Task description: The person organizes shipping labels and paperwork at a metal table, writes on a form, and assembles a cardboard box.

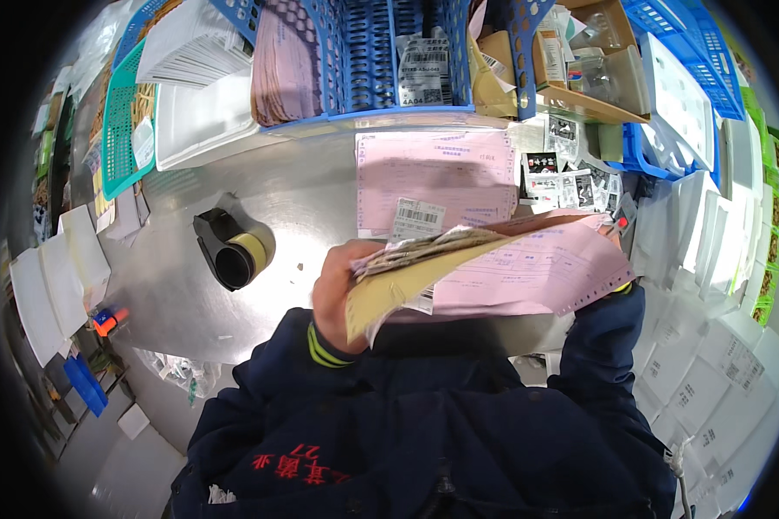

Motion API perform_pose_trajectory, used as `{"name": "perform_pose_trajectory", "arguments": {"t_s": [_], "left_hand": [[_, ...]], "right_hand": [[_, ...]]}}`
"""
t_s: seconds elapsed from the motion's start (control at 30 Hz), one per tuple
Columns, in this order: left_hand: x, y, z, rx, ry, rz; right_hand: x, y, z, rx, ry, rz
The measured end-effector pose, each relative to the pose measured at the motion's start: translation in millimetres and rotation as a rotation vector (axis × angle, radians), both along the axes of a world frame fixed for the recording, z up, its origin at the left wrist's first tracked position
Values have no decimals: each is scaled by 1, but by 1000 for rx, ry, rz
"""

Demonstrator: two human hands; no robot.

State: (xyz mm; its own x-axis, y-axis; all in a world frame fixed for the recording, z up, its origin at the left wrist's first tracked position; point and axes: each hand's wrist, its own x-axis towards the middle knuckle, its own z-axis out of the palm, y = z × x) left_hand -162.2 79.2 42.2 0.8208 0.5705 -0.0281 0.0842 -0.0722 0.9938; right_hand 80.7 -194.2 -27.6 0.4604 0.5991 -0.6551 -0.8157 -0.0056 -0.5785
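Observation:
My left hand (331, 290) is closed around the left end of a bundle of papers. The bundle has a folded yellow sheet (415, 278), packed grey-white edges and a white barcode label (417, 221) standing up behind it. A pink printed form (528, 272) with punched edges spreads out from the bundle to the right. My right hand is hidden behind the form's right end; only its dark sleeve (604, 324) shows, so its fingers cannot be made out. Another pink form (437, 177) lies flat on the metal table (307, 195) beyond the bundle.
A tape dispenser (234, 246) stands on the left. Blue baskets (368, 60) with papers and labels line the back, beside a cardboard box (593, 99). Small printed packets (571, 182) lie to the right. White boxes (701, 381) stack at the lower right.

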Motion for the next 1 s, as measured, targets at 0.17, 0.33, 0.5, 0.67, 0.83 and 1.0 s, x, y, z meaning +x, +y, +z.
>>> {"name": "perform_pose_trajectory", "arguments": {"t_s": [0.17,0.33,0.5,0.67,0.83,1.0], "left_hand": [[-7,-10,-49,-417,171,129],[-15,-4,-108,-322,222,123],[-16,2,-132,-290,259,102],[-17,4,-138,-237,332,94],[-21,1,-145,-77,280,45],[-25,1,-149,79,346,-5]], "right_hand": [[0,-2,-11,-113,-402,472],[-14,15,-45,-247,-395,504],[-20,16,-70,-532,-493,599],[-27,35,-54,-432,-497,470],[-6,77,-49,-661,-1019,311],[20,110,-73,-669,-1524,521]]}}
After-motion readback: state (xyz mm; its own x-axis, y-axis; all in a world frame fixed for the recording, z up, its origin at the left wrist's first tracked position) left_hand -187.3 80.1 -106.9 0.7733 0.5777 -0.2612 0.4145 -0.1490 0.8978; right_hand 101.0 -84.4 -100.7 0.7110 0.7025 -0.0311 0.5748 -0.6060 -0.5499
